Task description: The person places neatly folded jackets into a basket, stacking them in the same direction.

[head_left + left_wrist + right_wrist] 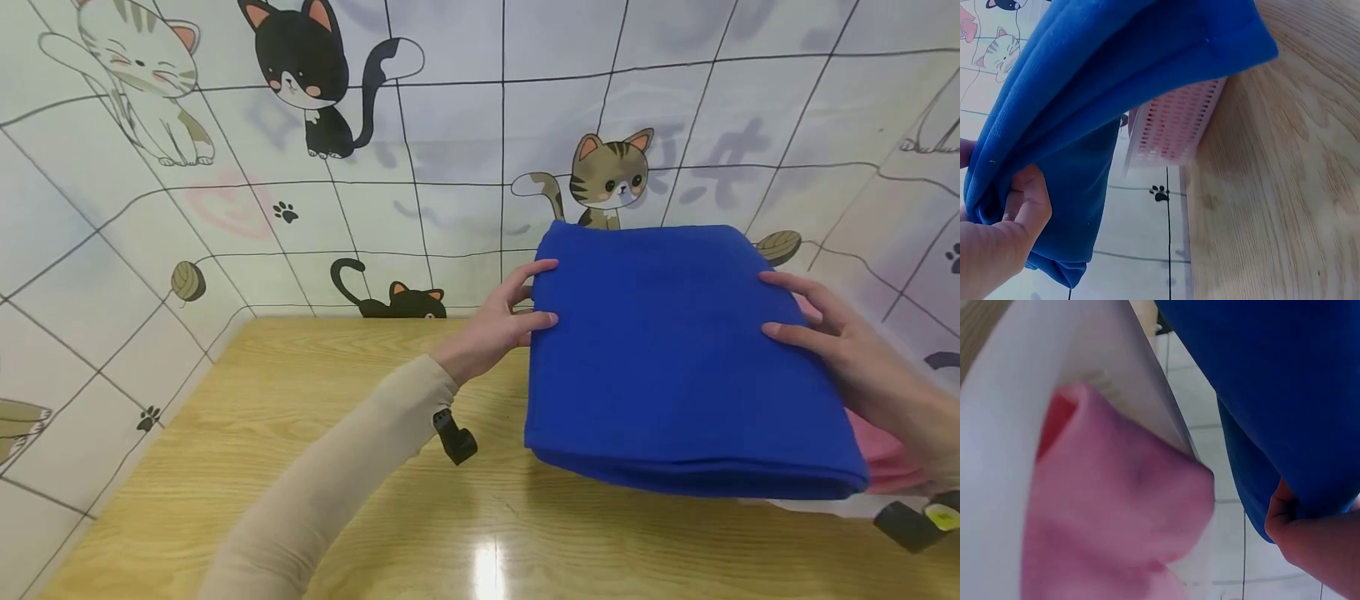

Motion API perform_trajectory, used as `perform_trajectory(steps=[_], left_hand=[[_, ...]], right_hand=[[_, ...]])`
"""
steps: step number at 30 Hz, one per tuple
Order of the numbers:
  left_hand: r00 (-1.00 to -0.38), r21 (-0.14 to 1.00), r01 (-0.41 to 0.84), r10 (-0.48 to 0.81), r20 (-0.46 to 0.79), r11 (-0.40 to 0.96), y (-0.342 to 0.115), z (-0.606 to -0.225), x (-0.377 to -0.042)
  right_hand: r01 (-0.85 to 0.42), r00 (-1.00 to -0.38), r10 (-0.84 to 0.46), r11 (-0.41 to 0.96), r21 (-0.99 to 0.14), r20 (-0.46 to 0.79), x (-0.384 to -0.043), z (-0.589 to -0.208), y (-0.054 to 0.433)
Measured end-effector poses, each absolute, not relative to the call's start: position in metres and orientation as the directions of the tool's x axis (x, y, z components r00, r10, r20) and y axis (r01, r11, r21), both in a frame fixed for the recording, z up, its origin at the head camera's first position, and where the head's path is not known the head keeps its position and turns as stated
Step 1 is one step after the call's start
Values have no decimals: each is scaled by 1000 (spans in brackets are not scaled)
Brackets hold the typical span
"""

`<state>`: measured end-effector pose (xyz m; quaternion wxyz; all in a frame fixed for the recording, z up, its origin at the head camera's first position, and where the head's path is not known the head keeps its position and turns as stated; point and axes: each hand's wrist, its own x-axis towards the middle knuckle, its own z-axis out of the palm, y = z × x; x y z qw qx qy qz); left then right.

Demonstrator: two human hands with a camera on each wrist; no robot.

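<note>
A folded blue cloth (675, 350), thick and soft-looking, is held up off the table between both hands. My left hand (491, 329) grips its left edge; in the left wrist view the fingers and thumb curl around the layered fold. On the opposite edge, my right hand (843, 337) pinches the cloth, with fingertips on its upper face. Loose layers show along the cloth's near edge. Behind and below its right side stands a basket (1175, 122) with perforated walls, mostly hidden in the head view. Pink cloth (1122, 500) lies inside the basket.
The wooden table (330, 400) reaches left and forward of the hands. A backdrop (450, 125) printed with cats and grid lines rises behind the table and at both sides. The basket's pale rim (997, 462) runs close by the right wrist.
</note>
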<state>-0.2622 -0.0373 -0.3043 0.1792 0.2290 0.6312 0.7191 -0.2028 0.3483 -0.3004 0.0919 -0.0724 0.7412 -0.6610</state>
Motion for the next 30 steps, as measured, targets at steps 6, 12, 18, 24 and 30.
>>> perform_trajectory(steps=[6, 12, 18, 24, 30], left_hand=[[-815, 986, 12, 570, 106, -166, -19, -302, -262], [-794, 990, 21, 600, 100, -137, -2, -302, -259], [-784, 986, 33, 608, 127, -164, 15, -300, -258], [-767, 980, 18, 626, 140, -198, 31, -303, -256], [-748, 979, -13, 652, 125, -203, 44, -308, -257]], right_hand=[[12, -982, -182, 203, -979, -49, -202, -293, 371], [-48, -992, -124, 419, -907, -5, -200, -291, 391], [-47, -998, -67, 591, -805, 10, -202, -296, 411], [-114, -993, -101, 690, -715, 61, -204, -300, 429], [-163, -987, -138, 771, -616, 88, -207, -300, 441]])
